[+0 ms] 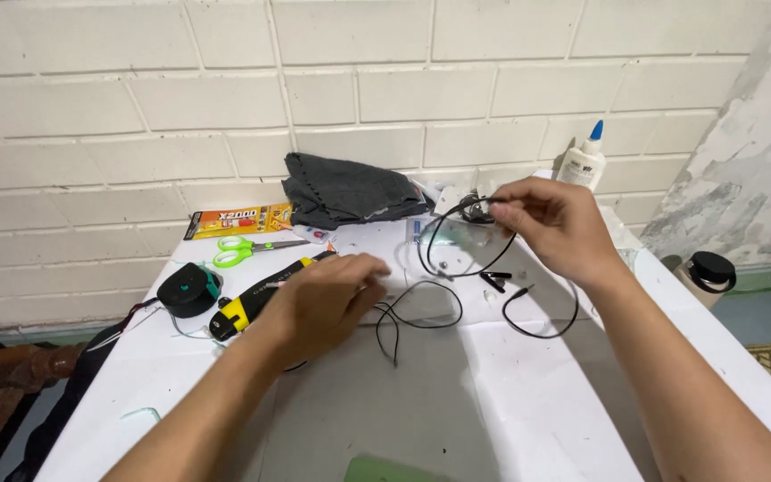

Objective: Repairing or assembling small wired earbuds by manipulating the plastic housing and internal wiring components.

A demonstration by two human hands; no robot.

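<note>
The right hand (557,223) is pinching the black wire (457,268) near the bench's (493,411) far edge; the left hand (323,299), fingers loosely together, is resting on the wire's end.

Thin black wire (457,268): looping in loose curves, its upper end lifting off the white paper-covered table (493,402), the rest trailing flat. Small dark round metal component (475,211): hanging raised at the wire's top end. Yellow-and-black handheld tool (243,308): lying flat, angled, partly covered.
</note>
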